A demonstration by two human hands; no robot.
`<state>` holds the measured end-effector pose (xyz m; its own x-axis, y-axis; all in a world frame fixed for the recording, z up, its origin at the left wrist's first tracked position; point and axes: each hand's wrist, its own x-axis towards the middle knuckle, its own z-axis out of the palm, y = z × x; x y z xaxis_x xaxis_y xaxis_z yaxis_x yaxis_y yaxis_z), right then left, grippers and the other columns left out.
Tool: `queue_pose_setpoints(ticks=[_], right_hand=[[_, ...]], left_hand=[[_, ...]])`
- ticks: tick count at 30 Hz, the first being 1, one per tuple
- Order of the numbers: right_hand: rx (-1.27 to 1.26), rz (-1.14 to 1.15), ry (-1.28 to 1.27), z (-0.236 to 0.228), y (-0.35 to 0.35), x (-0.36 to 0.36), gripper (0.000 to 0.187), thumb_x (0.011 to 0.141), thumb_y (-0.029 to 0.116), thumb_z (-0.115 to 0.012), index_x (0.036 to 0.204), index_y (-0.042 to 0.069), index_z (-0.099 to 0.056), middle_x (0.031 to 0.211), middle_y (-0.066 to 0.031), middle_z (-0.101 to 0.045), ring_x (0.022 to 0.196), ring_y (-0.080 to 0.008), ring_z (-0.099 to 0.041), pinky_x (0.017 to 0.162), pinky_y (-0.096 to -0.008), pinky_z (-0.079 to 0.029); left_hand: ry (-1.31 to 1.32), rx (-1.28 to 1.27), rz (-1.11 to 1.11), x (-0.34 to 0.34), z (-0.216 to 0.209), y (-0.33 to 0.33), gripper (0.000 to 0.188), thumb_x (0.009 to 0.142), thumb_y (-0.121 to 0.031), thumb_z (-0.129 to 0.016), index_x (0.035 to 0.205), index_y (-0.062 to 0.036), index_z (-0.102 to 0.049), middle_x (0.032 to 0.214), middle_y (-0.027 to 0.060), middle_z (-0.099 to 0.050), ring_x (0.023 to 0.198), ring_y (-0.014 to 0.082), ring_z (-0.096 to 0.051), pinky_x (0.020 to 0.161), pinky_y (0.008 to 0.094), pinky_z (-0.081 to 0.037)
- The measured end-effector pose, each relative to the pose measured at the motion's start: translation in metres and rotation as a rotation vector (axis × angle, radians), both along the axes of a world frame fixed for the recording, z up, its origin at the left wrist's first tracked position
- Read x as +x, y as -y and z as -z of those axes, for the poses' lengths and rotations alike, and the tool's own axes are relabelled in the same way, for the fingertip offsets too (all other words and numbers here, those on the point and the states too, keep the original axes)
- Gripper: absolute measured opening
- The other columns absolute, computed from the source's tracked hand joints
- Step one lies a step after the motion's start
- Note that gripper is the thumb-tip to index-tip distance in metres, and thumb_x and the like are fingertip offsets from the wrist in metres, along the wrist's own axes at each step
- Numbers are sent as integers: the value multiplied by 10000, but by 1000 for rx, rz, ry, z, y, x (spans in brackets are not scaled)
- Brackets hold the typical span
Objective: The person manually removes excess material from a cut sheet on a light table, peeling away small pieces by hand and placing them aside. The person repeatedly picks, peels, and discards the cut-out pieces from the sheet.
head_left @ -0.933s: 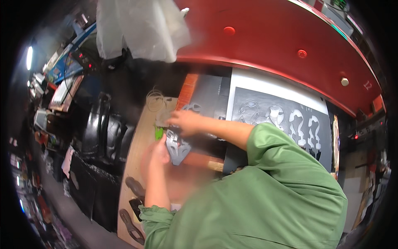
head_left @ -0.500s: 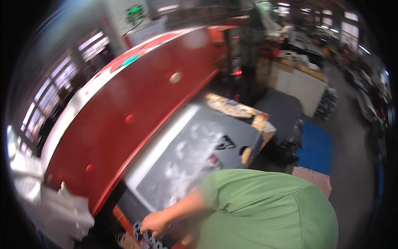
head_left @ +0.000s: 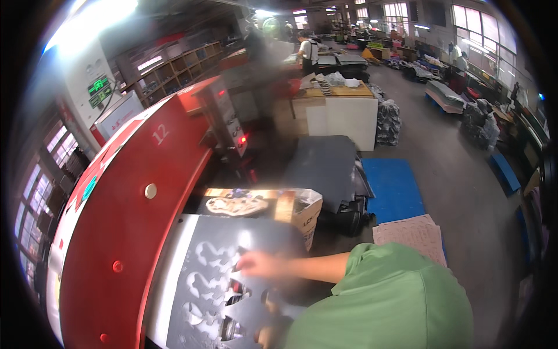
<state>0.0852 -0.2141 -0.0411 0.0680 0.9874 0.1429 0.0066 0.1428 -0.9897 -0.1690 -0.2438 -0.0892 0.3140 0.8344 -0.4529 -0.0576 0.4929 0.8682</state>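
Note:
My right hand [head_left: 260, 265], at the end of a bare forearm and green sleeve [head_left: 401, 291], reaches left over a dark grey sheet [head_left: 279, 232]. It is smeared by motion, its fingertips close to a small dark gap in the sheet; whether they grip anything cannot be made out. Curvy cut shapes [head_left: 200, 285] run in a row along the sheet, pale and shiny. Dark openings [head_left: 237, 292] lie beside them, nearer to me. My left hand is not in view.
A long red machine beam [head_left: 128, 232] stands along the sheet's left. Beyond the sheet are a patterned cutting die [head_left: 235, 205] and a bag [head_left: 308, 212]. Grey sheets [head_left: 322, 166] are stacked farther off, beside a blue mat [head_left: 392, 189]. A person [head_left: 308, 52] stands far away.
My right hand has left the grey cut pieces at the lower left and moved up over the sheet. The view has swung to the right, and that pile is out of sight.

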Motion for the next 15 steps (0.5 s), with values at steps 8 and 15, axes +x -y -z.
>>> queue_pose_setpoints(ticks=[8, 15], right_hand=[[176, 803, 129, -22, 106, 185, 97, 866, 103, -644, 913, 21, -621, 779, -11, -628, 700, -59, -559, 644, -224, -463], [421, 1186, 503, -99, 205, 289, 169, 831, 107, -672, 977, 52, -604, 727, -13, -614, 662, -97, -574, 630, -270, -477]], left_hand=[[-102, 106, 137, 79, -8, 17, 341, 944, -263, -410, 1117, -47, -607, 1047, 127, -651, 926, 298, -624, 815, 462, -498], [-146, 213, 243, 136, -6, 33, 336, 940, -260, -415, 1105, -45, -612, 1037, 130, -653, 913, 300, -626, 805, 461, -502]])
